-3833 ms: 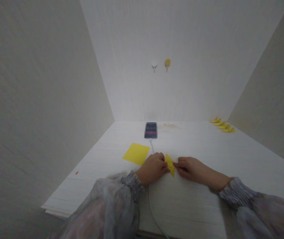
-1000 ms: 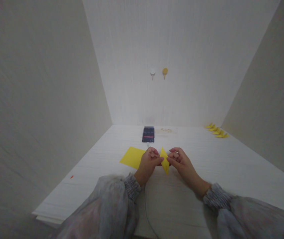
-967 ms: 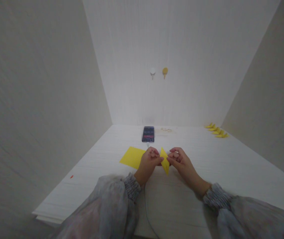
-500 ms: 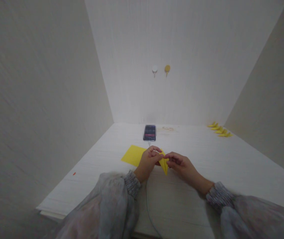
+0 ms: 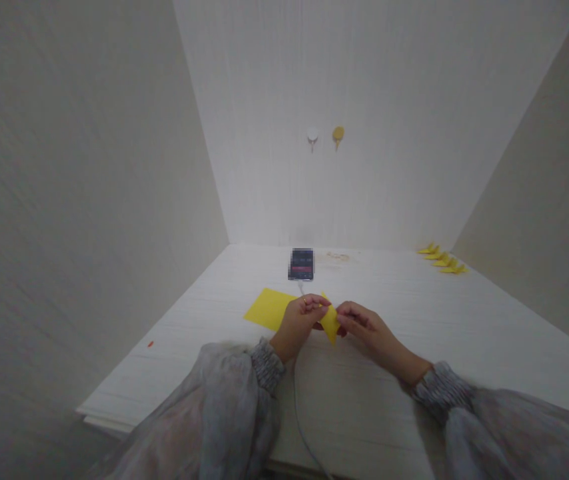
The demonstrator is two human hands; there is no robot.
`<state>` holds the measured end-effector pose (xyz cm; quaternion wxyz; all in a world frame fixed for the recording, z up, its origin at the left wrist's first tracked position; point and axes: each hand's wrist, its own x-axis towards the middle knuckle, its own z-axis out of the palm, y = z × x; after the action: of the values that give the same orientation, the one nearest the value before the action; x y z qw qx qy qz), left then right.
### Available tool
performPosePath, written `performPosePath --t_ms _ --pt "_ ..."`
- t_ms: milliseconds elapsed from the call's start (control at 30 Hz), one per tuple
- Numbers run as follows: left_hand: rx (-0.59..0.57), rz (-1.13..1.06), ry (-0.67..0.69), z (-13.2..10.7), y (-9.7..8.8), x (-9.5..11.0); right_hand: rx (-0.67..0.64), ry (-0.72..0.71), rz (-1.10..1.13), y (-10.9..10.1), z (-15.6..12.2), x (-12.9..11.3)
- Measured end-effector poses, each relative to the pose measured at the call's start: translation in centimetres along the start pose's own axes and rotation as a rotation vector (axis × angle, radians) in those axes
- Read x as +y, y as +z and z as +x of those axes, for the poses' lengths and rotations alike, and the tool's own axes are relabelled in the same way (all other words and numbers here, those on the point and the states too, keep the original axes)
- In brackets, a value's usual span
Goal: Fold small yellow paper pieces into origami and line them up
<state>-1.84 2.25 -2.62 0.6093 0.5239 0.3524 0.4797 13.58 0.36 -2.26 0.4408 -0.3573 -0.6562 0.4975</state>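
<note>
A small folded piece of yellow origami paper [image 5: 330, 323] is held between my two hands above the table, one pointed end hanging down. My left hand [image 5: 300, 323] pinches its left side, with a ring on one finger. On the right side, my right hand [image 5: 362, 322] grips the edge between thumb and fingers. Fingertips hide part of the folds. Beneath and left of my left hand lies a flat yellow sheet of paper [image 5: 268, 308], partly covered by that hand.
Behind the hands, a phone [image 5: 301, 265] lies on the white table [image 5: 389, 400], a cable [image 5: 298, 407] running from it toward the front edge. Several folded yellow paper pieces [image 5: 442, 259] line the back right. Two hooks, white [image 5: 312, 135] and yellow [image 5: 338, 135], hang on the wall.
The folded paper has shifted shape: its creased, slit face has given way to a smoother, wider one. My right fingers have moved closer over its right edge.
</note>
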Motion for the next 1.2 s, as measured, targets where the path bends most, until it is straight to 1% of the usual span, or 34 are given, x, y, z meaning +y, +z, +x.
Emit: performPosePath --t_ms 133,267,433,500,567,633,733,867,933,1067,1200 --pt "-0.003 0.038 0.002 0.0 0.0 -0.3 0.06 0.05 -0.004 0.1 0.2 0.7" --pt "-0.009 0.044 0.002 0.0 -0.1 -0.3 0.065 0.05 0.033 0.1 0.3 1.2" --pt "0.019 0.045 -0.07 0.0 0.0 0.0 0.069 0.048 -0.011 -0.1 0.2 1.1" --pt "0.003 0.008 -0.099 0.0 0.1 0.2 0.061 0.045 -0.018 -0.2 0.2 1.3" --pt "-0.037 -0.017 -0.125 -0.1 0.2 0.3 0.055 0.043 -0.041 -0.3 0.2 1.6" --pt "-0.063 -0.016 -0.154 -0.1 0.1 0.3 0.058 0.026 -0.089 -0.3 0.1 1.8" --pt "-0.068 -0.017 -0.184 -0.1 0.1 0.2 0.067 -0.026 -0.205 -0.2 0.0 1.8" --pt "-0.042 -0.025 -0.166 -0.1 0.3 -0.1 0.099 -0.136 -0.429 -0.1 -0.1 1.3" --pt "-0.02 -0.031 -0.159 -0.1 0.3 -0.2 0.125 -0.186 -0.495 -0.1 -0.1 1.1" --pt "0.001 -0.068 -0.172 -0.1 0.4 -0.4 0.129 -0.211 -0.517 -0.2 0.0 1.1" --pt "-0.029 -0.125 -0.165 -0.2 0.3 -0.7 0.122 -0.202 -0.529 -0.4 -0.1 1.4"
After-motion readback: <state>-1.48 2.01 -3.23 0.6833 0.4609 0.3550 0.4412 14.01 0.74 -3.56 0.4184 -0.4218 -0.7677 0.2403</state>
